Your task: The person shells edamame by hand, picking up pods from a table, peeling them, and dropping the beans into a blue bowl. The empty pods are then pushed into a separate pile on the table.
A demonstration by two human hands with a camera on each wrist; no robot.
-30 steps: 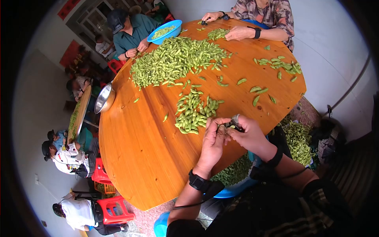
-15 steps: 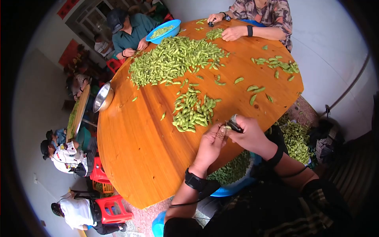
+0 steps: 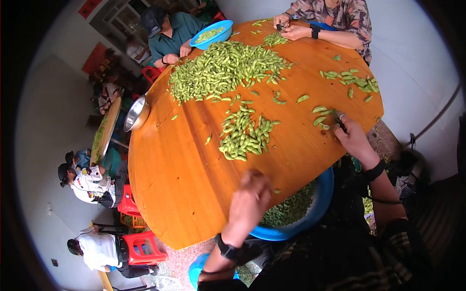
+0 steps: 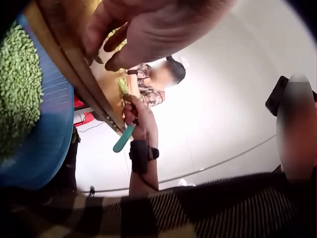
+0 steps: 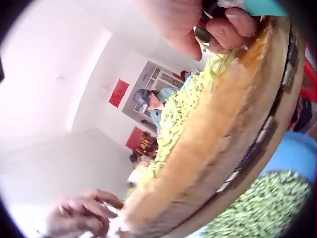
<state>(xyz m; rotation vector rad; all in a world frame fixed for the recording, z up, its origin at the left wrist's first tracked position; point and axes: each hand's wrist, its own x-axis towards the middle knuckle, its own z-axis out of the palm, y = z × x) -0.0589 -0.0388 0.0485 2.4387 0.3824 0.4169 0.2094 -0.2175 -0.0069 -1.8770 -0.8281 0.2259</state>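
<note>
My right hand has its fingers curled round a teal-handled tool, beside a few soybean pods on the right of the wooden table. The tool's dark end shows past the fingers in the head view; the rest is hidden in the hand. My left hand, blurred, is at the table's near edge with loosely bent fingers. In the left wrist view a gap shows between its thumb and fingers. Close in front of it is a small heap of pods. Below the edge stands a blue basin of shelled green beans.
A large pod heap covers the far middle of the table. A metal bowl stands at the left rim, a blue bowl at the back. Two people work across the table; others sit by red stools on the left.
My hands, earlier together over a pod in front of me, have come apart. The right moved to the pods on the right with the tool; the left drew back toward me.
</note>
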